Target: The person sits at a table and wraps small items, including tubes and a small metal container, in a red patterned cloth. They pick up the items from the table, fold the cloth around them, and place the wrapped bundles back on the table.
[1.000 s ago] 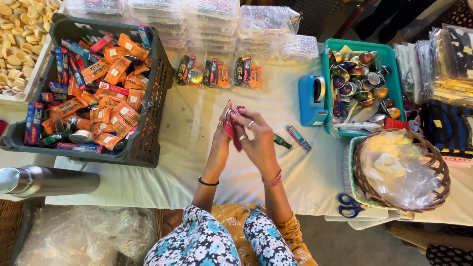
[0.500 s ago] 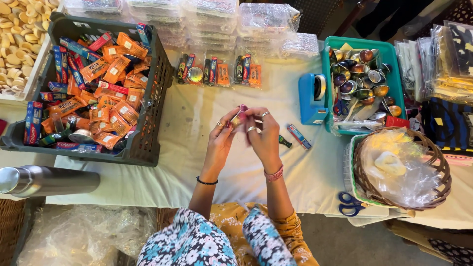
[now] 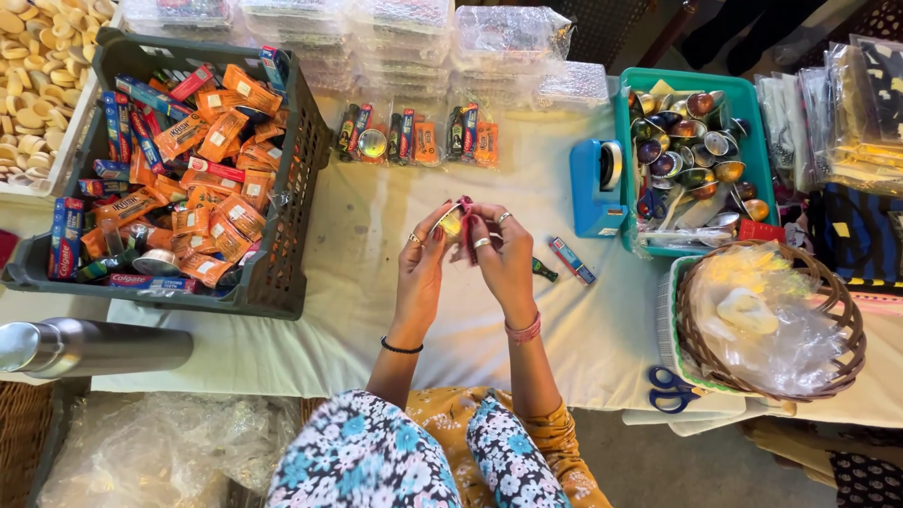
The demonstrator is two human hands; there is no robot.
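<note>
Two hands meet at the centre of the frame over the white tablecloth [image 3: 310, 235], and compared with a second ago they have drawn closer together: the red stick-like item that then stood clear above the fingers is now pinched between them, with only a little of it showing. The left hand [image 3: 420, 268] curls its fingertips round a small shiny round container [image 3: 451, 222], and the right hand [image 3: 503, 259] closes on the red item [image 3: 467, 226] pressed against it, so the pieces seem to be being bundled. At the left a dark crate [image 3: 282, 273] holds orange sachets and toothpaste boxes; finished clear packets [image 3: 414, 139] lie above the hands; a blue tape dispenser [image 3: 596, 188] and teal tray [image 3: 752, 122] sit to the right, none blocking the hands.
</note>
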